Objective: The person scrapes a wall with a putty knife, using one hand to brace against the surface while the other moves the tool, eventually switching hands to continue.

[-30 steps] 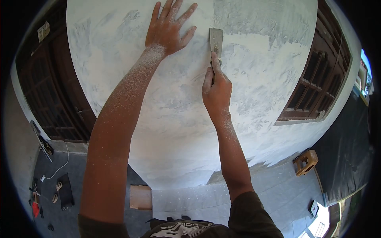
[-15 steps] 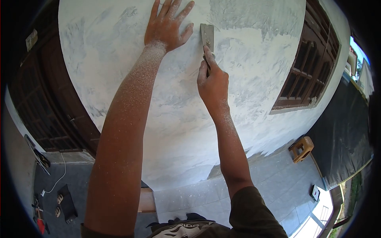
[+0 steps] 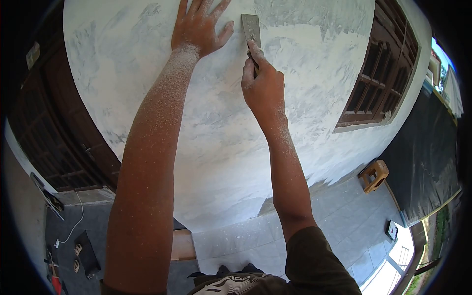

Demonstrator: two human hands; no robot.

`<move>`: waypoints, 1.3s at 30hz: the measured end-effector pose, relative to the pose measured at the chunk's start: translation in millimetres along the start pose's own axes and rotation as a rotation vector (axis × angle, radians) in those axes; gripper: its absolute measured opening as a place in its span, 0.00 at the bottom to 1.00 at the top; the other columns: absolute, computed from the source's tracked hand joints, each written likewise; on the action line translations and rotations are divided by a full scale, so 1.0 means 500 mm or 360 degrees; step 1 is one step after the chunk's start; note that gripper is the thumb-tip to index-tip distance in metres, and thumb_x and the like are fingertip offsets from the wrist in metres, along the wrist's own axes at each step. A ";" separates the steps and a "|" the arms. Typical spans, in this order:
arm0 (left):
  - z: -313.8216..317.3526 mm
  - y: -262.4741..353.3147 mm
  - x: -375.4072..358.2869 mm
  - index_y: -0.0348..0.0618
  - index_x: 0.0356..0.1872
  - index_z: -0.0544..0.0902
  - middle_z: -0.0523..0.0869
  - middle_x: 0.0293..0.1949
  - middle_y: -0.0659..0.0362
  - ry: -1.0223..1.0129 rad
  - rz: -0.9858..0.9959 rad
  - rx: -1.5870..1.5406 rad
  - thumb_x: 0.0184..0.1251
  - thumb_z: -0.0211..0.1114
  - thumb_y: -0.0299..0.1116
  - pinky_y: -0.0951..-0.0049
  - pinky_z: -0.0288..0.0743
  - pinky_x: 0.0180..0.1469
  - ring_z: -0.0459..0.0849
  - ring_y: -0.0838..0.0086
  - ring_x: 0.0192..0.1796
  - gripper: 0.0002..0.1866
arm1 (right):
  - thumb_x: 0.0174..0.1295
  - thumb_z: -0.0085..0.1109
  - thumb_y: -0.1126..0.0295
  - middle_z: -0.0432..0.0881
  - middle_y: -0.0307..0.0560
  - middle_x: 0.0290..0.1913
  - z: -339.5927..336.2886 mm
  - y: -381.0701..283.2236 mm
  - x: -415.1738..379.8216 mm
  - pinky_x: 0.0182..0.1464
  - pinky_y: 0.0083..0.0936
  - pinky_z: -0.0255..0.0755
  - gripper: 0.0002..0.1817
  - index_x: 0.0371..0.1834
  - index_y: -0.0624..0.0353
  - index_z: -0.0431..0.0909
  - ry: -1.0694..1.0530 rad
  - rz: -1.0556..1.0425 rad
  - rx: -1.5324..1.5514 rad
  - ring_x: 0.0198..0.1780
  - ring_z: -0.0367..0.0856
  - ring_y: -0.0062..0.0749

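Observation:
My right hand [image 3: 264, 81] is wrapped round the handle of a putty knife [image 3: 251, 28], with the index finger laid along its blade. The wide metal blade points up and lies at the wall surface. To its left, my left hand [image 3: 199, 30] is spread against the wall [image 3: 221, 132], its fingertips cut off by the top of the view. White dust coats the left wrist and forearm, and some clings to the right one. The wall carries patchy white and grey filler, with a greyer, rougher area at the upper right of the blade.
A brown wooden window [image 3: 378, 73] is set in the wall on the right, and a dark door [image 3: 69, 113] stands on the left. A wooden stool [image 3: 374, 175] rests on the grey tiled floor [image 3: 236, 243]. A white cable [image 3: 78, 216] and tools lie at lower left.
The putty knife and my right hand have moved slightly up the wall. My left hand stays spread on it. The whole view has shifted a little.

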State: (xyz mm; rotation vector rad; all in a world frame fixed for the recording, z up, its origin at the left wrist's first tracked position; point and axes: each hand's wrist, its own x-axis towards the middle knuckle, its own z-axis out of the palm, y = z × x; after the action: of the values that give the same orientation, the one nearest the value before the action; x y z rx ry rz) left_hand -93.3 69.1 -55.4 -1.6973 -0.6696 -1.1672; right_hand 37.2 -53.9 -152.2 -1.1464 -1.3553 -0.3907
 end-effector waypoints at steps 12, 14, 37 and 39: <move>-0.008 0.004 -0.001 0.54 0.78 0.63 0.53 0.82 0.51 -0.0025 -0.0030 0.0096 0.66 0.62 0.53 0.47 0.37 0.83 0.47 0.58 0.84 0.40 | 0.73 0.51 0.70 0.85 0.56 0.23 -0.026 0.002 0.000 0.31 0.40 0.83 0.22 0.70 0.55 0.76 -0.0155 0.0035 -0.0110 0.25 0.87 0.44; -0.004 0.001 0.000 0.53 0.79 0.62 0.52 0.82 0.51 -0.0006 -0.0018 0.0133 0.66 0.61 0.53 0.47 0.37 0.83 0.46 0.59 0.84 0.41 | 0.73 0.50 0.70 0.85 0.56 0.23 -0.019 0.015 -0.028 0.31 0.40 0.83 0.22 0.70 0.56 0.75 -0.0154 -0.0006 -0.0143 0.25 0.87 0.44; 0.015 0.027 0.019 0.55 0.81 0.57 0.47 0.83 0.49 0.0160 -0.0436 0.0073 0.66 0.62 0.60 0.48 0.36 0.83 0.41 0.57 0.85 0.46 | 0.73 0.50 0.70 0.85 0.56 0.23 0.006 -0.004 -0.003 0.32 0.40 0.82 0.22 0.70 0.56 0.75 -0.0064 0.0045 -0.0049 0.25 0.87 0.45; 0.018 0.032 0.016 0.55 0.81 0.57 0.47 0.83 0.49 0.0159 -0.0441 0.0054 0.66 0.62 0.60 0.48 0.36 0.83 0.41 0.57 0.85 0.46 | 0.73 0.50 0.71 0.85 0.56 0.23 0.002 -0.002 -0.012 0.32 0.39 0.82 0.22 0.69 0.56 0.76 -0.0047 0.0038 -0.0063 0.25 0.87 0.45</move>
State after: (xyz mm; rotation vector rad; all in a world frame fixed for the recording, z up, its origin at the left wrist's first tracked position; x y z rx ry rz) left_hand -73.2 70.1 -55.1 -1.5399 -0.8770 -1.4152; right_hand 34.3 -56.0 -157.5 -1.2040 -1.3639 -0.3862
